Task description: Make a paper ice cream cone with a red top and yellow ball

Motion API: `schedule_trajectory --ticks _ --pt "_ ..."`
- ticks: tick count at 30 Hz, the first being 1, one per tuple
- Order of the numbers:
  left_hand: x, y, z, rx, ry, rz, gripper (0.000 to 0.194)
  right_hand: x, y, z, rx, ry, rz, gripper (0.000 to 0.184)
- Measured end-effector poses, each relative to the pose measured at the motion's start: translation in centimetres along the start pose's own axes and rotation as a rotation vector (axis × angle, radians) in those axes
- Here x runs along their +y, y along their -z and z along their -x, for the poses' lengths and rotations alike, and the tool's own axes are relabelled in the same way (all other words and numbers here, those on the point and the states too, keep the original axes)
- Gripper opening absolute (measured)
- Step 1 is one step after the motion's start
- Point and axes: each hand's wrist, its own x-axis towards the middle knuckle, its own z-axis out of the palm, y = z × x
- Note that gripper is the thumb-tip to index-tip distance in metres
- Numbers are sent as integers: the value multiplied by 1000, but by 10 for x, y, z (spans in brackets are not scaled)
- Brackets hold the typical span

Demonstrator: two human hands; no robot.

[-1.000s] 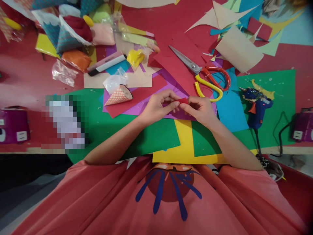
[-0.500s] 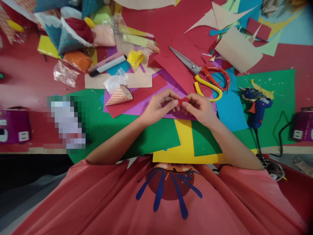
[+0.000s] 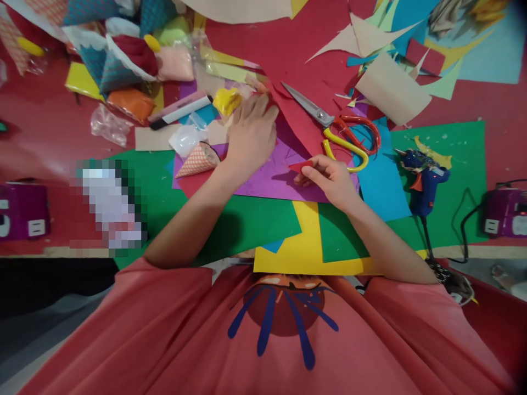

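A small pointed piece of red paper (image 3: 300,166) is pinched between the thumb and fingers of my right hand (image 3: 331,178), just above a purple sheet (image 3: 263,184). My left hand (image 3: 252,131) reaches over the papers, back up, its fingers slightly apart and bent downward; the fingertips are partly hidden. Close to its fingers lie a bag of yellow clay (image 3: 227,101) and cut paper strips. Left of that wrist rests a small checkered paper cone (image 3: 198,160) beside a bag of white material (image 3: 187,140). Scissors (image 3: 325,115) with red and yellow handles lie beyond my right hand.
A blue glue gun (image 3: 428,184) lies on green paper at the right, its cord trailing off the edge. Larger paper cones (image 3: 88,55) and clay bags fill the back left. A marker (image 3: 181,109) and paper scraps (image 3: 393,88) lie around. Purple boxes (image 3: 24,211) stand at both sides.
My left hand has let go of the red paper and moved away, up and left, toward the yellow clay and strips. My right hand keeps the red piece, now showing its point.
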Motion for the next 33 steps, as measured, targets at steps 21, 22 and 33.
schedule_trajectory --ticks 21,22,33 --pt "15 84 32 -132 -43 19 14 4 2 -7 123 35 -157 47" --pt "14 88 35 -153 -68 117 14 4 2 -7 137 35 -173 47" --pt "31 -5 48 -108 67 1095 38 2 0 -4 228 54 -107 43"
